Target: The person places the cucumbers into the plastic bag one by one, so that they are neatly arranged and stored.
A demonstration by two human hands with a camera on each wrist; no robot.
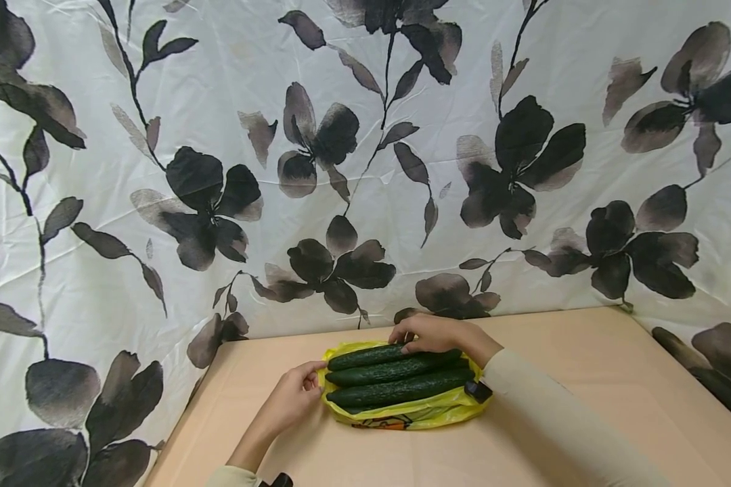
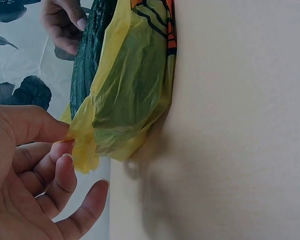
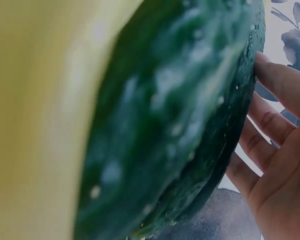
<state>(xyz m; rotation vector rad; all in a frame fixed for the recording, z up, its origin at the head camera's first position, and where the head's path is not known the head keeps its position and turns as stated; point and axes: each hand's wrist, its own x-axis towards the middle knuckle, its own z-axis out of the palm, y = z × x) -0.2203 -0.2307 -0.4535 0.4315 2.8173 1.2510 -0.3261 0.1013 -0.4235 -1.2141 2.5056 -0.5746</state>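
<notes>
A yellow plastic bag lies on its side with its mouth spread wide, and long dark green cucumbers lie in a row inside it. At the bag's left end my left hand pinches the edge of the plastic between thumb and forefinger; its other fingers curl loosely in the left wrist view. My right hand reaches over the far side of the bag. Its thumb rests on the rearmost cucumber, while the fingers pass behind, their tips hidden. Bumpy cucumber skin fills much of the right wrist view.
The bag lies on a light peach tabletop near its back edge. A white cloth with dark flowers hangs behind it. Small black cameras are worn on the wrists. An orange and black print marks the bag's front.
</notes>
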